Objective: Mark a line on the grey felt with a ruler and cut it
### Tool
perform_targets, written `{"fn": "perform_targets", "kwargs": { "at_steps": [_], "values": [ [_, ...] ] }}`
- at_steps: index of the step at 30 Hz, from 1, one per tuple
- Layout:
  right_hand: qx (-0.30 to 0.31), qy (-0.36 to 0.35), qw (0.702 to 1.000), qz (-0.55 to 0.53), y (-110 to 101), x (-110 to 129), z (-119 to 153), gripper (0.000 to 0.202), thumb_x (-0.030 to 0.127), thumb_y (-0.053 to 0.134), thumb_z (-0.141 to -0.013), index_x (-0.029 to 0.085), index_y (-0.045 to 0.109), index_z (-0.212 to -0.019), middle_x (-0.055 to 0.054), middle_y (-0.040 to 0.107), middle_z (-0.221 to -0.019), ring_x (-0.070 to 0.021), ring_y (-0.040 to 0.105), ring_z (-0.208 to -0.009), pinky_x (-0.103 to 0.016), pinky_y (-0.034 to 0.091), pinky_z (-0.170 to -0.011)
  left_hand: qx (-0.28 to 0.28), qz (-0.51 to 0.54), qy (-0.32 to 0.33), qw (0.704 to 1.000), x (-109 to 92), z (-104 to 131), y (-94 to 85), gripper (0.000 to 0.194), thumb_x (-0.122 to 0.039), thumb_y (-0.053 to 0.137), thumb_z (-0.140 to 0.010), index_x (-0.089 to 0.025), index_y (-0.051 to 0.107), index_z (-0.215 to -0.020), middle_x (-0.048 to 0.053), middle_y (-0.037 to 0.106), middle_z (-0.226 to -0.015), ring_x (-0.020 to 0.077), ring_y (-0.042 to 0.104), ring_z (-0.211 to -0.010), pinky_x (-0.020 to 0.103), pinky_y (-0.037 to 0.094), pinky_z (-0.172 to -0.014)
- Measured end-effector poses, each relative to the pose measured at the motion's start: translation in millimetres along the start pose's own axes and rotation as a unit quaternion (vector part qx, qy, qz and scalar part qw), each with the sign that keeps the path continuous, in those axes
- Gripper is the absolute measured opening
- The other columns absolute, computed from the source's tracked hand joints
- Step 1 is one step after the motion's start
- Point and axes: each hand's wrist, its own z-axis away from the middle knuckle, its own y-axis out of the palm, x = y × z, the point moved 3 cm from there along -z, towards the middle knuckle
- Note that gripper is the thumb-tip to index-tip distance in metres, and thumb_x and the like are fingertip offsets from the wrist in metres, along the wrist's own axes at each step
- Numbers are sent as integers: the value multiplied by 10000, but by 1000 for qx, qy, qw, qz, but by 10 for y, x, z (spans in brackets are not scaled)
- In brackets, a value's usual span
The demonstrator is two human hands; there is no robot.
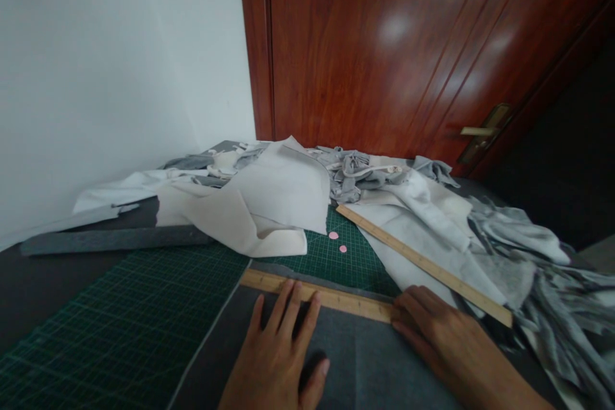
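Dark grey fabric (365,359) lies on a green cutting mat (120,314), with a wooden ruler (346,301) across it near its far edge. My left hand (283,346) rests on the fabric, its fingers spread and several fingertips on the ruler. At the ruler's right end is my right hand (442,333), fingers together and bent, the thumb side by the ruler's edge. That hand closes on the ruler's end; its fingertips are partly hidden.
A second wooden ruler (423,262) lies slanted over white cloth at the right. Two pink discs (333,236) sit on the mat. White fabric (288,186), grey scraps (571,320) and a dark roll (115,239) surround it. Behind stand a wooden door (365,51) and white wall (120,57).
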Motion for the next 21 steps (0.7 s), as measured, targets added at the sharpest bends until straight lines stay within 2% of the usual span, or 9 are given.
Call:
{"fn": "perform_targets", "kwargs": {
  "at_steps": [9, 14, 21],
  "values": [
    [-30, -13, 999, 28, -18, 20, -21, 482, 389, 188, -1066, 219, 601, -884, -45, 691, -729, -204, 742, -612, -332, 641, -493, -3, -1, 0, 1000, 10, 32, 27, 645, -474, 523, -905, -112, 525, -1439, 249, 550, -1452, 409, 582, -1290, 580, 595, -841],
    [-35, -3, 999, 30, -2, 16, -12, 490, 404, 185, -1065, 213, 601, -891, -48, 688, -730, -211, 741, -620, -349, 643, -495, -6, -5, -8, 1000, 1, 31, 14, 638, -420, 510, -909, -119, 480, -1471, 231, 503, -1499, 391, 551, -1326, 577, 583, -872],
    [-26, 1, 1000, 17, 16, 4, 5, 455, 389, 210, -1065, 214, 595, -898, -51, 685, -752, -216, 745, -646, -361, 650, -519, -3, 6, -13, 1000, -8, -2, -5, 606, -406, 521, -889, -102, 553, -1413, 224, 593, -1413, 383, 620, -1252, 586, 614, -837]
  ]
}}
